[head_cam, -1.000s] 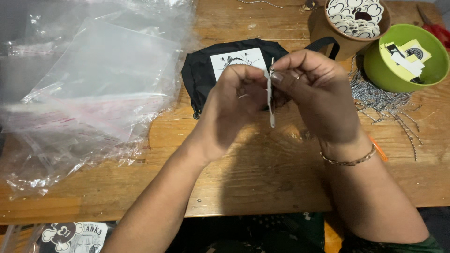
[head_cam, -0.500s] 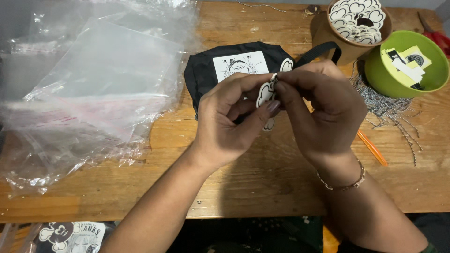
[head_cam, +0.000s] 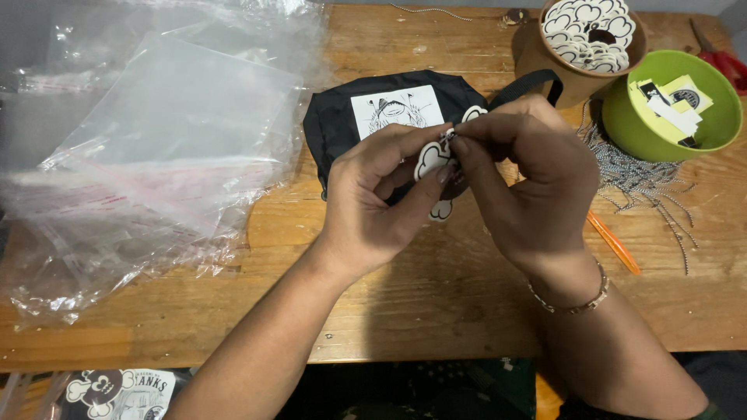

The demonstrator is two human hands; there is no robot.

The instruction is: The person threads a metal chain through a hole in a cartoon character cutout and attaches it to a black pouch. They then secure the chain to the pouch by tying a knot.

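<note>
Both hands meet over the middle of the wooden table, working on a small white cloud-shaped charm with a dark outline. The left hand pinches the charm between thumb and fingers, holding it upright just above a black pouch with a white printed panel. The right hand closes its fingertips on the top of the same charm, where a small metal loop seems to sit, though the detail is too fine to tell. A chain bracelet circles the right wrist.

To the left lies a loose heap of clear plastic bags, some with a red seal strip. Beyond the right hand a brown cup holds more white cloud charms, and beside it a green bowl holds small printed cards. A tangle of thin ball chains lies in front of the bowl, and an orange stick lies near the right wrist. Red scissor handles show at the far right edge
</note>
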